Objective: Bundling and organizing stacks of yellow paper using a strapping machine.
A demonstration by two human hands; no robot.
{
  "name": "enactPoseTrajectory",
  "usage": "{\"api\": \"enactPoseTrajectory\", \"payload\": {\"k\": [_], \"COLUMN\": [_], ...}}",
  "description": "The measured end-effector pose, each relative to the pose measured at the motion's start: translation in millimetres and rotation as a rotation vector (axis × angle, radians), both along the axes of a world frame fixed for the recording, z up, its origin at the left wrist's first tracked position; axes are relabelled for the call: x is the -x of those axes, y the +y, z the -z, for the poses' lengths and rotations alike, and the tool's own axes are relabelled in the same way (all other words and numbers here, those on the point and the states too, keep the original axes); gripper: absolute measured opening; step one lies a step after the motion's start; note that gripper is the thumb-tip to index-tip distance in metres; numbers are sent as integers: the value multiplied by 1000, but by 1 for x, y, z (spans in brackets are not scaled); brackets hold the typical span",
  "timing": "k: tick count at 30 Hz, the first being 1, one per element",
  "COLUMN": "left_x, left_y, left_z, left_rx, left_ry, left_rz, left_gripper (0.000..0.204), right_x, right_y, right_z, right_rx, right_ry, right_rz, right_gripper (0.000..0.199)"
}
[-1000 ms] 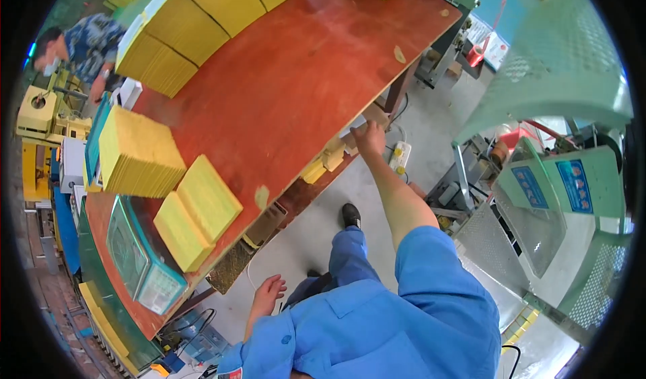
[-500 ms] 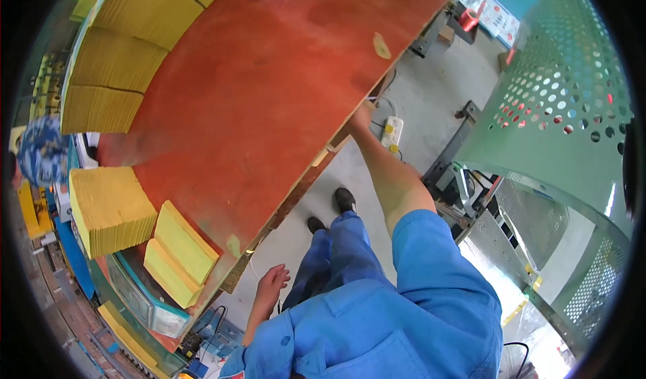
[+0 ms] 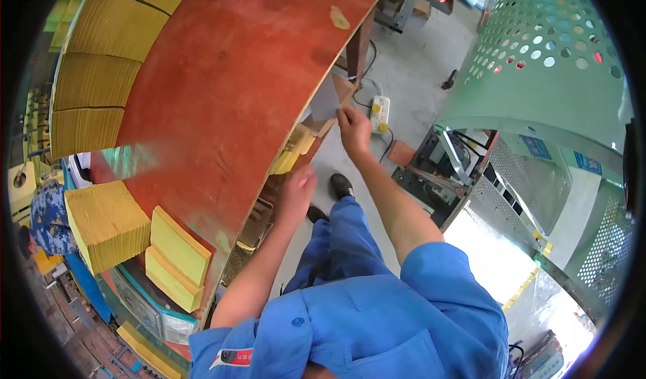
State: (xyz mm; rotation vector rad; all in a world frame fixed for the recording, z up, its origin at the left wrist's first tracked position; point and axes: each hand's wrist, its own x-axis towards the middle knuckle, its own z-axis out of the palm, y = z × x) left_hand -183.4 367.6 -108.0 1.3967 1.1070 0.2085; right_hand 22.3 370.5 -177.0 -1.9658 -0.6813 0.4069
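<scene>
Below the edge of the red-brown tabletop [image 3: 222,103], a wooden drawer [image 3: 316,145] stands pulled out. Yellow pieces [image 3: 292,151] lie inside it, partly hidden by the tabletop. My right hand [image 3: 354,131] is closed, its fingertips pinched at the corner of a pale grey sheet [image 3: 326,100] over the drawer's far end. My left hand [image 3: 297,192] is at the near end, just beside the drawer front. Its fingers are curled and slightly blurred, and I cannot make out what is in them.
Yellow paper stacks [image 3: 108,221] line the table's left side. A white power strip [image 3: 380,113] and cables lie on the grey floor to the right. A green perforated machine guard [image 3: 545,89] stands farther right. A person in a patterned blue garment [image 3: 50,214] is at far left.
The drawer has come out from under the tabletop. My right hand has drawn back from beneath the edge and now holds the pale sheet. My left hand has risen to the drawer.
</scene>
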Motion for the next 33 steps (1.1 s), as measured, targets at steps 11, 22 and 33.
{"api": "enactPoseTrajectory", "payload": {"k": [11, 22, 33], "left_x": [-76, 37, 14], "left_y": [20, 16, -10], "left_z": [2, 48, -64], "left_rx": [-115, -354, 76], "left_ry": [-77, 285, 158], "left_rz": [-141, -252, -183], "left_gripper": [35, 34, 37], "right_x": [55, -4, -24], "right_y": [-68, 89, 139], "right_z": [-62, 52, 187], "right_rx": [-173, 78, -168], "right_ry": [-13, -133, 299], "right_rz": [-253, -98, -270], "right_gripper": [8, 34, 36]}}
